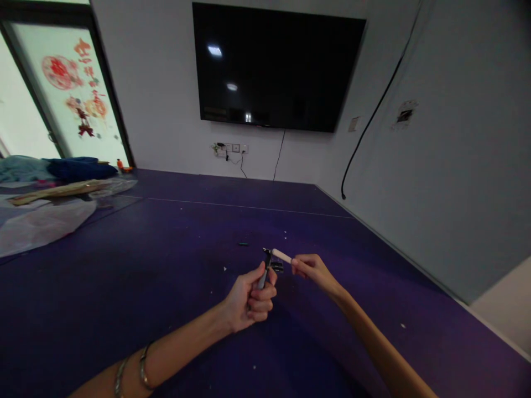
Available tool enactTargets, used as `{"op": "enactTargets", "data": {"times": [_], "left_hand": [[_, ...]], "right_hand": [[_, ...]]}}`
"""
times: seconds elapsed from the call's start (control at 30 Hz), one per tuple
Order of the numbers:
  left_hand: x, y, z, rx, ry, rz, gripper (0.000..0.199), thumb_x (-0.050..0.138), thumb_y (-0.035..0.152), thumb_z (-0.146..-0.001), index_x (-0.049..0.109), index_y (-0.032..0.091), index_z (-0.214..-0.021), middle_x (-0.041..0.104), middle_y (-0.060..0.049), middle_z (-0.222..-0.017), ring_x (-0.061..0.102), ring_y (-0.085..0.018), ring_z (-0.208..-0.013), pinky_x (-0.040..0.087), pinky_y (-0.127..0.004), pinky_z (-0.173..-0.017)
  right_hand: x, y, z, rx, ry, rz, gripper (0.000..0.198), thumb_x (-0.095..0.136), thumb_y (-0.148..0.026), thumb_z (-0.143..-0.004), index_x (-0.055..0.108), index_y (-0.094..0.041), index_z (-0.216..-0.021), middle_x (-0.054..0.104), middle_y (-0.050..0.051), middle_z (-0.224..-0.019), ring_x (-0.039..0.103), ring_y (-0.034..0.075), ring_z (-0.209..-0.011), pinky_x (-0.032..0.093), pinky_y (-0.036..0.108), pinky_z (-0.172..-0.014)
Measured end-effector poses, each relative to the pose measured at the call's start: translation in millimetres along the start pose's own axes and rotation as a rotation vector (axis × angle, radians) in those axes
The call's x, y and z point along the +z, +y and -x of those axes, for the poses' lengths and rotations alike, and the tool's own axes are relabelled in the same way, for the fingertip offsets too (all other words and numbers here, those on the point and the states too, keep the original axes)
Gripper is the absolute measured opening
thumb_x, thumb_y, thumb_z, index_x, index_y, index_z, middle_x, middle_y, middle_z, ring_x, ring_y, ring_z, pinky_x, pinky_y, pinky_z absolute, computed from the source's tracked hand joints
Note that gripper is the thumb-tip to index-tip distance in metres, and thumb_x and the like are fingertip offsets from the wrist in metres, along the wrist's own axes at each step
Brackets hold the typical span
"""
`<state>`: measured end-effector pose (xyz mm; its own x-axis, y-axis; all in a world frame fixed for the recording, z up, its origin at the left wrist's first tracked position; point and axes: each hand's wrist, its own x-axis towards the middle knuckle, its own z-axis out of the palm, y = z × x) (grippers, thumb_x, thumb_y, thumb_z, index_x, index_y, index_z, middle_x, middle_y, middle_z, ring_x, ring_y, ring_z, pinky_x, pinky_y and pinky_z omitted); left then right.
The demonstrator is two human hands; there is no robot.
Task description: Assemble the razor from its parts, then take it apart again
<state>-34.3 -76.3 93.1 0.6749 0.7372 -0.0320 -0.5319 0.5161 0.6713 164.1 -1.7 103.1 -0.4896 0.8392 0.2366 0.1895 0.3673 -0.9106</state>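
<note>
My left hand (pixel 254 298) is closed around a slim pen-like object (pixel 263 281) with a grey body, a dark upper part and a small shiny tip. A pale, round-ended stick (pixel 282 256) is pinched in the fingers of my right hand (pixel 313 271). Its rounded end points left, close by the dark top of the object in my left hand; whether they touch I cannot tell. Just behind my left fingers shows a small black item (pixel 277 267), partly hidden. Farther off, a short dark green piece (pixel 243 244) lies on the purple surface (pixel 186 265).
Small white scraps (pixel 402 326) dot the purple surface. Clear plastic sheeting (pixel 47 224) and blue cloth (pixel 81 168) are heaped at the far left. Beyond are a wall-mounted television (pixel 277 66) and a black cable (pixel 373 113) hanging down the right wall.
</note>
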Motion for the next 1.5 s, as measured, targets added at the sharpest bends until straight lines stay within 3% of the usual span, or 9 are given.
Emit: {"op": "enactTargets", "data": {"times": [0.23,0.43,0.57,0.7,0.93,1.03,1.2,1.37,1.5], "left_hand": [[-0.6,-0.7,1.6,-0.015,-0.086,0.067,0.034,0.036,0.047,-0.088,0.048,0.019,-0.073,0.014,0.009,-0.045,0.0,-0.003,-0.035,0.009,-0.011,-0.028],[6.7,1.4,5.2,-0.015,-0.117,0.058,0.035,0.037,0.048,-0.087,0.047,0.019,-0.07,0.013,0.009,-0.046,-0.001,-0.002,-0.035,0.007,-0.011,-0.028],[4.6,-0.2,3.8,-0.027,-0.117,0.061,0.036,0.034,0.048,-0.088,0.047,0.019,-0.071,0.015,0.009,-0.045,0.0,-0.002,-0.035,0.009,-0.011,-0.028],[1.9,-1.2,2.9,-0.042,-0.198,0.075,0.038,0.031,0.047,-0.09,0.048,0.019,-0.072,0.016,0.009,-0.045,0.002,-0.002,-0.034,0.011,-0.011,-0.028],[9.7,6.5,4.6,0.07,-0.189,-0.09,0.035,0.036,0.046,-0.088,0.048,0.018,-0.072,0.019,0.01,-0.045,0.008,-0.003,-0.033,0.014,-0.011,-0.028],[5.7,9.5,2.0,0.198,-0.104,-0.219,0.03,0.042,0.043,-0.087,0.048,0.017,-0.072,0.021,0.01,-0.045,0.01,-0.002,-0.034,0.014,-0.011,-0.029],[-12.4,13.9,-3.1,0.383,0.027,-0.481,0.031,0.051,0.044,-0.082,0.048,0.015,-0.071,0.023,0.01,-0.046,0.013,-0.002,-0.035,0.011,-0.012,-0.031],[-20.3,15.6,-3.0,0.497,0.122,-0.635,0.035,0.052,0.047,-0.08,0.043,0.016,-0.066,0.026,0.009,-0.049,0.019,-0.003,-0.038,0.013,-0.015,-0.034],[-19.7,13.8,-1.7,0.505,0.106,-0.695,0.036,0.049,0.046,-0.082,0.04,0.016,-0.064,0.026,0.008,-0.052,0.02,-0.003,-0.041,0.013,-0.017,-0.036]], "right_hand": [[6.0,4.3,-1.2,-0.023,-0.005,-0.004,0.043,0.053,-0.051,-0.076,0.061,-0.015,-0.055,0.038,-0.004,-0.045,0.032,0.008,-0.045,0.02,0.023,-0.046],[0.7,24.3,-1.3,-0.012,0.038,-0.016,0.043,0.053,-0.05,-0.077,0.06,-0.015,-0.055,0.039,-0.004,-0.045,0.034,0.008,-0.046,0.021,0.024,-0.047],[4.3,18.1,0.2,-0.044,0.041,-0.045,0.043,0.051,-0.051,-0.077,0.06,-0.015,-0.056,0.039,-0.004,-0.046,0.033,0.008,-0.046,0.021,0.024,-0.047],[10.4,16.1,-0.7,-0.076,0.016,-0.042,0.044,0.052,-0.054,-0.075,0.06,-0.015,-0.056,0.04,-0.003,-0.046,0.034,0.009,-0.047,0.023,0.023,-0.047],[4.9,38.6,-2.3,0.062,0.138,-0.187,0.044,0.054,-0.056,-0.074,0.059,-0.014,-0.061,0.038,-0.005,-0.046,0.033,0.007,-0.043,0.023,0.022,-0.043],[13.4,24.6,-1.1,0.098,0.142,-0.397,0.038,0.056,-0.052,-0.075,0.058,-0.015,-0.07,0.036,-0.007,-0.05,0.028,0.004,-0.04,0.024,0.02,-0.041],[26.0,-19.0,6.6,0.104,0.054,-0.542,0.03,0.053,-0.047,-0.079,0.056,-0.017,-0.081,0.036,-0.008,-0.052,0.02,0.002,-0.038,0.011,0.018,-0.036],[5.5,-53.8,16.1,0.035,-0.019,-0.187,0.03,0.055,-0.044,-0.079,0.063,-0.015,-0.085,0.041,-0.006,-0.05,0.027,0.003,-0.039,0.015,0.018,-0.037],[-19.3,-69.3,24.5,-0.024,-0.031,0.078,0.036,0.057,-0.041,-0.079,0.065,-0.016,-0.103,0.046,-0.003,-0.053,0.037,0.006,-0.047,0.025,0.02,-0.042]]}}
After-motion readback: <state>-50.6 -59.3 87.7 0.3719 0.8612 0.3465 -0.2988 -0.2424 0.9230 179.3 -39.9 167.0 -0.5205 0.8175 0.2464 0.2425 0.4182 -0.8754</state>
